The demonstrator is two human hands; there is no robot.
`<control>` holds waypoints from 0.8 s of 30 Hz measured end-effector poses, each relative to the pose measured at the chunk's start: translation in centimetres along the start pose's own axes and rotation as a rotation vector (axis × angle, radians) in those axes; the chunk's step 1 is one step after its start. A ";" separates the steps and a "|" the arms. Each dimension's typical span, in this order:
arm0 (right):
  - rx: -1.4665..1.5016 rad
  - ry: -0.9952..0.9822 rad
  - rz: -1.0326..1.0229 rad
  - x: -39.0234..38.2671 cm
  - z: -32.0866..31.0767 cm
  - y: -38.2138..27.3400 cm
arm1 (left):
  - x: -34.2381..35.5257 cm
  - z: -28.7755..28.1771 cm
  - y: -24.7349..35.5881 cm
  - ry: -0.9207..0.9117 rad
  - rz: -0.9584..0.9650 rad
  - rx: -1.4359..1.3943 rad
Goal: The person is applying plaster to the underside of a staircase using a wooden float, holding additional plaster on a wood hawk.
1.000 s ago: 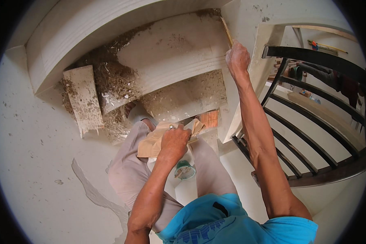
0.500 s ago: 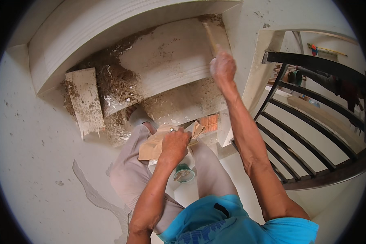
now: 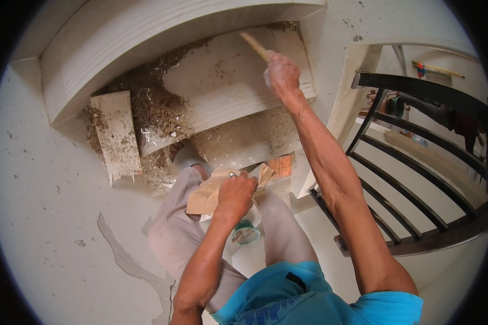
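Note:
My right hand [image 3: 282, 73] is closed round a pale, flat wooden-looking stick [image 3: 253, 44], raised over the right part of a dusty tiled step [image 3: 228, 76]. The stick's tip points up and left; what lies inside my fist is hidden. Between my knees my left hand [image 3: 237, 190] is closed on a crumpled piece of brown paper or thin cardboard [image 3: 205, 195]. Under that wrist a green tub [image 3: 246, 234] with greyish stuff in it is partly covered.
Loose soil and white chips [image 3: 165, 111] cover the step's left part. A dirty tile strip [image 3: 116, 132] with a broken end leans there. Orange brick [image 3: 280, 166] shows by the lower step. At right stands a black railing [image 3: 423, 162], with another person's dark sleeve [image 3: 425, 106] beyond it.
My right hand has shifted a little left and up, and the stick has swung from nearly upright to slanting left. My left hand keeps its hold on the brown sheet.

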State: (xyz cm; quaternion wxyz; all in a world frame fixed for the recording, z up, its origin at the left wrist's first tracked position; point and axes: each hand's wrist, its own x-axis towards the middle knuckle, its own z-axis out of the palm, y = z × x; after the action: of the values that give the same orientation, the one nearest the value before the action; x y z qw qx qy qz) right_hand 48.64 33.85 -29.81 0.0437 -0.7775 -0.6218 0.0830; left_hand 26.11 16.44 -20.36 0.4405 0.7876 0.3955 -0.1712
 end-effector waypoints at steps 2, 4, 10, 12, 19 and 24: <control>0.044 -0.013 -0.034 -0.3 -0.9 -0.8 | 0.0 -0.3 0.0 0.007 -0.004 -0.011; 0.172 0.016 0.002 -0.3 -1.2 -0.5 | -0.1 -0.4 -0.1 0.019 0.001 -0.017; -0.009 0.012 0.157 -0.7 -3.1 2.7 | -0.4 -0.4 -0.1 0.029 -0.020 -0.028; -0.057 0.035 0.166 -0.2 -2.7 3.1 | -0.5 -0.4 -0.2 0.049 -0.025 -0.035; 0.009 0.211 0.064 0.3 2.3 -1.4 | -0.4 -0.4 0.0 0.012 -0.014 -0.017; -0.019 -0.086 -0.198 -4.3 1.0 -13.1 | -0.2 -0.3 -0.2 0.007 -0.027 -0.007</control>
State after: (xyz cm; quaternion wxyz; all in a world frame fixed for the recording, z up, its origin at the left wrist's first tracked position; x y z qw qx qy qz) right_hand 34.92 32.51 -28.22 0.0173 -0.7085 -0.6975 0.1057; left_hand 25.79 16.66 -20.15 0.4396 0.7813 0.4082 -0.1727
